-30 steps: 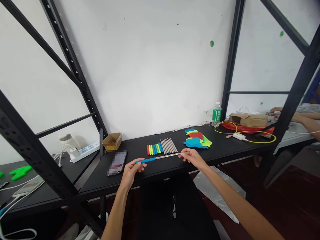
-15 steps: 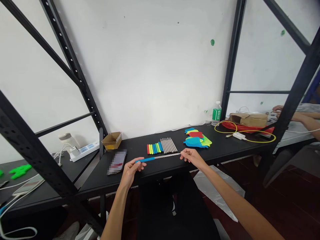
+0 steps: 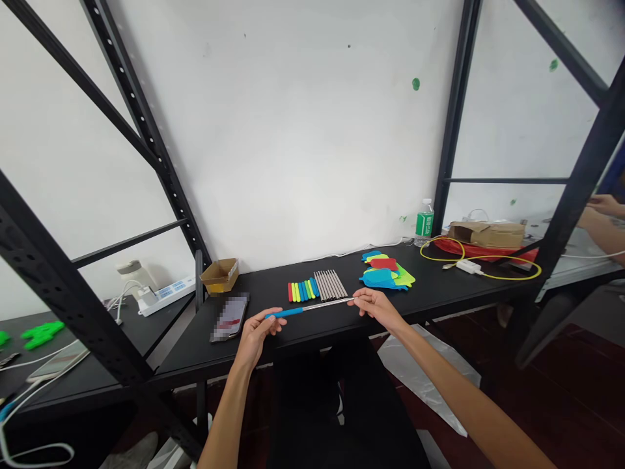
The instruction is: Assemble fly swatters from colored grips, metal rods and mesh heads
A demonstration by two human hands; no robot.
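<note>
My left hand is closed round a blue handle, from which a thin silvery rod runs to the right. At the rod's far tip, the fingers of my right hand pinch its end. The rod is held almost level above the front of the black table. Just behind it lies a row of red, yellow, green and blue handles. Beside them rest several thin metal rods, side by side. Flat paddle-shaped plastic pieces in blue, red and yellow-green lie piled beyond my right hand.
On the left of the black table are a phone and a small open cardboard box. A water bottle, yellow cable and larger cardboard box occupy the right. Another person's arm shows at the far right.
My two hands keep their hold on the blue handle and the rod's tip, almost unmoved. The other person's hand at the far right has shifted rightward. The view has moved slightly.
</note>
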